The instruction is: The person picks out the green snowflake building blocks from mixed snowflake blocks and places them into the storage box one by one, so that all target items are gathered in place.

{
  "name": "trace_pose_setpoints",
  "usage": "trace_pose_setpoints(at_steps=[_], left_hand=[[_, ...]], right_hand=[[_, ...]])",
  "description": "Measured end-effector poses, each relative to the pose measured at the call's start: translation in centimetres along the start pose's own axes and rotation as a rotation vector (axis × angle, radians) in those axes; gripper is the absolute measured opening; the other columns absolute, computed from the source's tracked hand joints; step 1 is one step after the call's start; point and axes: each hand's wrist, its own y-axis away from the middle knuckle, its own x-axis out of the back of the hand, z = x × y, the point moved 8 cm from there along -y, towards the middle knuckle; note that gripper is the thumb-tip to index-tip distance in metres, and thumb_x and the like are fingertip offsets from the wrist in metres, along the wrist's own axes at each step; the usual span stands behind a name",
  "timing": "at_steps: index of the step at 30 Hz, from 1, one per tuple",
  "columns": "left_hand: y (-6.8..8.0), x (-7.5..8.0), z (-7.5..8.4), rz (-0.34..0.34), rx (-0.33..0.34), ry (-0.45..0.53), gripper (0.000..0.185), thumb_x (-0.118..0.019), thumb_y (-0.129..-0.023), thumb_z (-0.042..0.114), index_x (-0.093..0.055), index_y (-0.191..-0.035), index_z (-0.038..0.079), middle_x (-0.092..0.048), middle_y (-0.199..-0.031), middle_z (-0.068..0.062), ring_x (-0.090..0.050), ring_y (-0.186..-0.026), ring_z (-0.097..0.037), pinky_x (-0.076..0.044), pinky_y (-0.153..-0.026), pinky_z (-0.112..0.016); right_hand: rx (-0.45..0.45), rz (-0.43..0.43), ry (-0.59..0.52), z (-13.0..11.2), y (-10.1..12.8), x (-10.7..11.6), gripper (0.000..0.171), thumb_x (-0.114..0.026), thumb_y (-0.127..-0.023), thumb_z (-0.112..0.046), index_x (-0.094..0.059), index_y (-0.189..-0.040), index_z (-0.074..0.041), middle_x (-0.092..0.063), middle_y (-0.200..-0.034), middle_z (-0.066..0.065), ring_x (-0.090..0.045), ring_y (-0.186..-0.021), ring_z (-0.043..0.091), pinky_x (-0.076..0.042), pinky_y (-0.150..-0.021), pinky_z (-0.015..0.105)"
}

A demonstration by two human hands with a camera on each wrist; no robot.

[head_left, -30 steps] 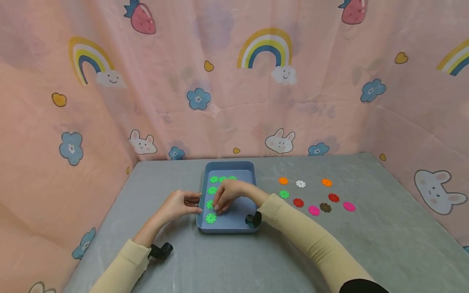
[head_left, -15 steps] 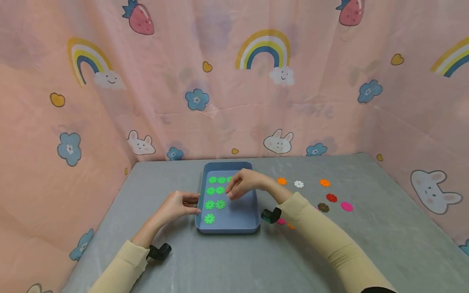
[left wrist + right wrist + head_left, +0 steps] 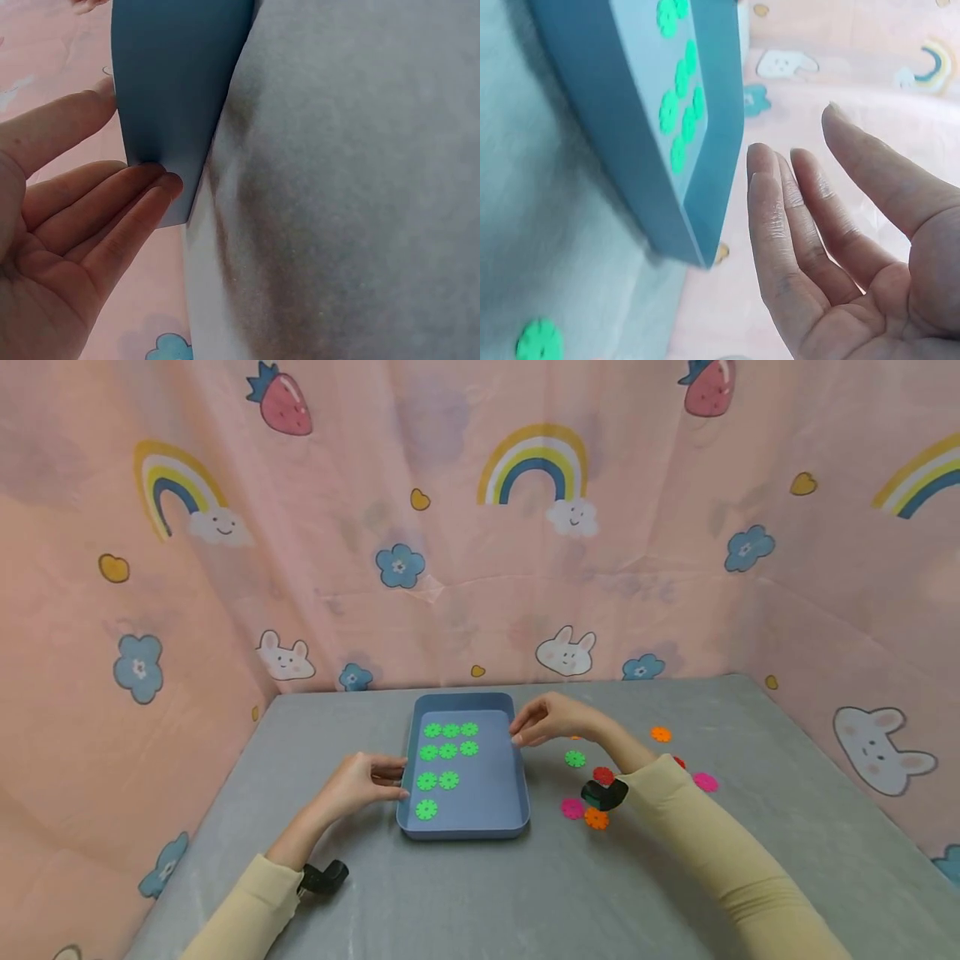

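A blue-grey tray (image 3: 504, 777) lies on the table, holding several green notched plastic discs (image 3: 447, 751) in rows on its left side. Rows of three, three, two and one run from far to near. My left hand (image 3: 369, 778) rests straight fingertips against the tray's left wall; the left wrist view has them on the outer side (image 3: 176, 82) near the rim. Over the tray's right rim is my right hand (image 3: 551, 720), its fingers extended and nothing between them. A loose green disc (image 3: 540, 341) shows beneath it in the right wrist view.
Right of the tray lie loose discs: a green one (image 3: 575, 759), a red one (image 3: 603, 775), a pink one (image 3: 572, 808), and orange ones (image 3: 597, 818) near and far. The right forearm covers part of this group. A pink patterned curtain (image 3: 465, 593) hangs behind the table.
My right hand has left a green disc in the third row, lifted away and moved right to the tray's right rim. The left hand stays at the tray's left wall.
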Motion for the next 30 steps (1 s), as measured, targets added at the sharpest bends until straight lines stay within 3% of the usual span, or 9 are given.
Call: trace_pose_setpoints(at_steps=[2, 14, 20, 30], left_hand=[[0.0, 0.0, 0.0, -0.004, -0.005, 0.004, 0.054, -0.079, -0.078, 0.021, -0.062, -0.123, -0.001, -0.068, -0.114, -0.016, -0.068, -0.101, -0.025, -0.056, -0.083, -0.037], [0.1, 0.0, 0.1, 0.003, -0.009, 0.006, 0.053, -0.079, -0.078, 0.020, -0.062, -0.123, -0.002, -0.068, -0.114, -0.016, -0.068, -0.100, -0.025, -0.056, -0.083, -0.037], [0.2, 0.0, 0.0, 0.009, 0.000, 0.006, 0.053, -0.079, -0.078, 0.020, -0.062, -0.123, -0.002, -0.068, -0.113, -0.016, -0.068, -0.100, -0.025, -0.056, -0.082, -0.036], [0.1, -0.1, -0.2, 0.007, 0.006, 0.001, 0.055, -0.079, -0.077, 0.023, -0.062, -0.123, -0.001, -0.068, -0.114, -0.015, -0.068, -0.100, -0.024, -0.056, -0.082, -0.036]], right_hand=[[0.003, 0.012, 0.008, 0.6, 0.6, 0.7, 0.034, -0.074, -0.083, -0.019, -0.066, -0.109, 0.002, -0.071, -0.097, 0.008, -0.069, -0.089, 0.018, -0.053, -0.090, 0.043], [-0.034, 0.098, 0.024, 5.4, 3.5, 4.7, 0.041, -0.070, -0.087, -0.021, -0.061, -0.118, 0.005, -0.067, -0.110, 0.015, -0.065, -0.101, 0.028, -0.050, -0.094, 0.047], [-0.096, 0.145, 0.059, 7.5, 4.7, 5.7, 0.046, -0.070, -0.087, -0.023, -0.060, -0.121, 0.005, -0.068, -0.113, 0.014, -0.064, -0.097, 0.017, -0.052, -0.092, 0.044], [-0.123, 0.204, 0.097, 9.8, 5.1, 6.3, 0.044, -0.069, -0.087, -0.027, -0.062, -0.120, 0.000, -0.068, -0.113, 0.013, -0.063, -0.097, 0.018, -0.053, -0.087, 0.034]])
